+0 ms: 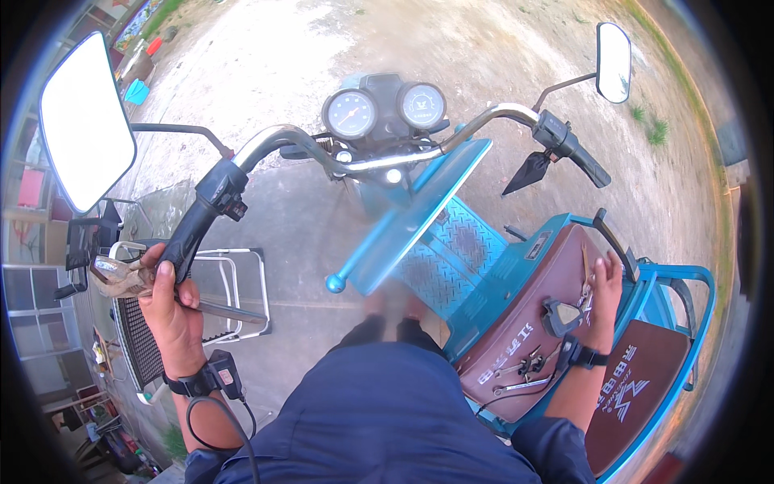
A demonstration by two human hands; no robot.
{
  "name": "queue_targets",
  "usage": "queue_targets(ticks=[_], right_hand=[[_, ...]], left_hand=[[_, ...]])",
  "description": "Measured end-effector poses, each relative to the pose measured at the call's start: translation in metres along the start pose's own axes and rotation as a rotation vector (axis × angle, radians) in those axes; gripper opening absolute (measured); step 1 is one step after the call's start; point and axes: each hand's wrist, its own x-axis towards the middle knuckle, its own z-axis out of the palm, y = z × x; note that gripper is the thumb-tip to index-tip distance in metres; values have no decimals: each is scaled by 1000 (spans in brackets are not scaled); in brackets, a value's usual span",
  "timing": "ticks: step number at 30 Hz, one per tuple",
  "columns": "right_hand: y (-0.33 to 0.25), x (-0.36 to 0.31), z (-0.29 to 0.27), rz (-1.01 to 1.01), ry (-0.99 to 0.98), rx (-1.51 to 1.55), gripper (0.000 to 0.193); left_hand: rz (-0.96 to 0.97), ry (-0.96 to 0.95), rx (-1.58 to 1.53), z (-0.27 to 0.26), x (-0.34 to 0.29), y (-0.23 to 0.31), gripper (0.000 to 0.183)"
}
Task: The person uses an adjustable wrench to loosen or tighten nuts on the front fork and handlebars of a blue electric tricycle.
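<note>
My left hand (173, 319) is closed around a large worn adjustable wrench (125, 276), its head jutting out left of the fingers and its dark handle sticking out to the right. The thumb rests against the black left handlebar grip (187, 240) of a blue three-wheeler. Over the maroon seat (520, 323) my right hand (606, 282) has its fingers apart, beside a slim brass-coloured spanner (585, 266); whether they touch is unclear. Left of that wrist sits a dark block-shaped item with a pale face (564, 316). Nearer me on the seat lie a silver spanner (524, 385) and small dark metal parts (532, 363).
Round gauges (351, 113) stand at the handlebar's middle, with mirrors (87, 121) on both sides. A blue front panel (427, 214) rises before the chequered footboard (459, 250). Left of me is a white-framed chair (262, 290); a second maroon seat (641, 387) is at right.
</note>
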Motion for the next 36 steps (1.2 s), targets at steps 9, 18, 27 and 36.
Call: queue_targets(ticks=[9,18,27,36], right_hand=[[-133,88,75,-66,-100,321,64],[-114,123,82,-50,-164,551,29],[-125,125,75,-150,-175,619,25],[-166,112,78,-196,-201,471,26]], left_hand=[[-36,-29,-60,9,3,1,39],[-15,36,-46,16,0,6,40],[32,84,-61,19,0,12,37],[-79,174,-57,-5,8,-2,34]])
